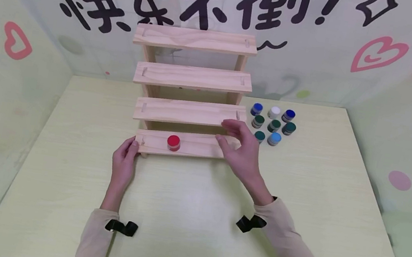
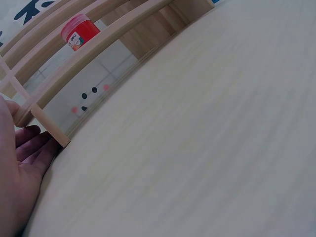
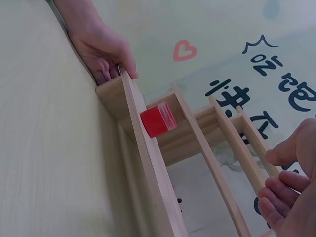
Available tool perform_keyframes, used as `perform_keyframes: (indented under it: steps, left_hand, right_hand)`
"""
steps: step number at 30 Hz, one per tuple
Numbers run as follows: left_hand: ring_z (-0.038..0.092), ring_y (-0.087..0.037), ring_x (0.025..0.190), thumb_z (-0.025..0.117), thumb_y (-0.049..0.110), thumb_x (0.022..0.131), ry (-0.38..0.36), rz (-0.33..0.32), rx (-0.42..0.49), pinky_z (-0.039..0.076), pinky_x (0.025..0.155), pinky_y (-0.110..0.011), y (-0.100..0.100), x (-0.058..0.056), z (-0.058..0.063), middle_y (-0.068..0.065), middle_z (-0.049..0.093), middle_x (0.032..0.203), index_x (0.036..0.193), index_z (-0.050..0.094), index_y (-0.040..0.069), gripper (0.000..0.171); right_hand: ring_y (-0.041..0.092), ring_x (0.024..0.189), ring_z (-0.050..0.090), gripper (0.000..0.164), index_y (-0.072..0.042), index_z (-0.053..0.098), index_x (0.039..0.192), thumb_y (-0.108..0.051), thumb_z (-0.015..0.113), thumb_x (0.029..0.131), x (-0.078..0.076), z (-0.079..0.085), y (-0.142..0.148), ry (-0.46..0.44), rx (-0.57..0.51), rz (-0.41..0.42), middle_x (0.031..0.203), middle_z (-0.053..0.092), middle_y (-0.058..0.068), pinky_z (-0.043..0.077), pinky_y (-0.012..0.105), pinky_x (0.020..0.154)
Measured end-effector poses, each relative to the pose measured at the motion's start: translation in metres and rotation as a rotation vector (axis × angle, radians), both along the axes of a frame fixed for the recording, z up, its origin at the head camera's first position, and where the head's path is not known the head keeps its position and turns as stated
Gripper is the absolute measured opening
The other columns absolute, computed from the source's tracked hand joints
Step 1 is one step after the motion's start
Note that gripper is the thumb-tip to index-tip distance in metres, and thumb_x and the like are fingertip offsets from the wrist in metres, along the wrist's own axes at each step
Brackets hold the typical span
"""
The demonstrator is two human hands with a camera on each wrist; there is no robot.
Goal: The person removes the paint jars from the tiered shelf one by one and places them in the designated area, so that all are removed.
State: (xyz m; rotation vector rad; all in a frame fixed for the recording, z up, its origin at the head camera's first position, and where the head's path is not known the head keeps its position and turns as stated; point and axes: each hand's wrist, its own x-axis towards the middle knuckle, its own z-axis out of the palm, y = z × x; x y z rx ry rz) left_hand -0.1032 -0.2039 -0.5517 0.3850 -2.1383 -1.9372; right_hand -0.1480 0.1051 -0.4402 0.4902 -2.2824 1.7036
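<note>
A stepped wooden rack point(image 1: 185, 113) with stacked shelf boards stands at the back of the table. My left hand point(image 1: 123, 167) grips the left end of its lowest board, thumb on top and fingers below, as the left wrist view shows from the side. On that same board, left of the middle, a small red paint jar point(image 1: 173, 142) with a clear lid stands upright; its label shows in the left wrist view. Above the board's right end hovers my right hand point(image 1: 244, 155), fingers loosely bent and thumb apart, with nothing between them.
Right of the rack stands a cluster of small paint jars point(image 1: 274, 125) in blues, greens and white, one partly hidden by my right hand. Patterned cloth walls point(image 1: 310, 68) close off the table point(image 1: 181, 229) at the back and both sides.
</note>
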Motion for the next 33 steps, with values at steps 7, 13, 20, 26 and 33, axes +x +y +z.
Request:
perform_keyframes:
  steps: [7, 13, 20, 26, 33]
  left_hand:
    - [0.057, 0.003, 0.113, 0.047, 0.026, 0.109, 0.004, 0.0, 0.004, 0.046, 0.094, -0.006, 0.0, 0.0, 0.0, -0.023, 0.058, 0.14, 0.142, 0.053, -0.005, 0.046]
    - [0.057, 0.002, 0.112, 0.047, 0.026, 0.109, 0.006, 0.003, -0.015, 0.046, 0.094, -0.005, 0.0, 0.0, 0.0, -0.023, 0.059, 0.139, 0.142, 0.054, -0.005, 0.046]
    - [0.056, 0.002, 0.114, 0.046, 0.027, 0.109, -0.007, 0.007, -0.021, 0.045, 0.095, -0.005, 0.0, 0.0, 0.0, -0.023, 0.058, 0.14, 0.142, 0.053, -0.005, 0.047]
    - [0.055, 0.002, 0.116, 0.046, 0.026, 0.109, -0.002, 0.003, -0.015, 0.045, 0.096, -0.005, 0.0, -0.001, -0.001, -0.022, 0.057, 0.142, 0.143, 0.053, -0.005, 0.047]
    - [0.056, 0.003, 0.113, 0.047, 0.025, 0.109, 0.012, 0.005, -0.011, 0.045, 0.094, -0.006, 0.001, -0.001, 0.0, -0.023, 0.058, 0.14, 0.142, 0.054, -0.005, 0.046]
  right_hand:
    - [0.034, 0.112, 0.066, 0.035, 0.001, 0.063, 0.122, -0.002, 0.075, 0.089, 0.004, 0.001, -0.016, -0.021, 0.072, 0.033, 0.12, 0.069, 0.017, 0.055, 0.041, 0.101]
    - [0.032, 0.116, 0.065, 0.037, -0.001, 0.062, 0.125, -0.007, 0.075, 0.091, 0.005, 0.002, -0.03, -0.063, 0.121, 0.091, 0.124, 0.068, 0.016, 0.054, 0.04, 0.103]
    - [0.032, 0.118, 0.064, 0.038, 0.0, 0.062, 0.126, -0.007, 0.075, 0.091, 0.006, -0.001, -0.043, -0.09, 0.151, 0.148, 0.125, 0.068, 0.014, 0.054, 0.038, 0.104]
    - [0.024, 0.117, 0.064, 0.04, -0.002, 0.062, 0.127, -0.008, 0.077, 0.09, 0.008, -0.007, -0.055, -0.097, 0.19, 0.178, 0.126, 0.068, 0.012, 0.054, 0.035, 0.104]
    - [0.026, 0.114, 0.066, 0.042, 0.0, 0.064, 0.124, -0.005, 0.08, 0.086, 0.008, -0.018, -0.069, -0.073, 0.219, 0.202, 0.123, 0.07, 0.013, 0.055, 0.038, 0.101]
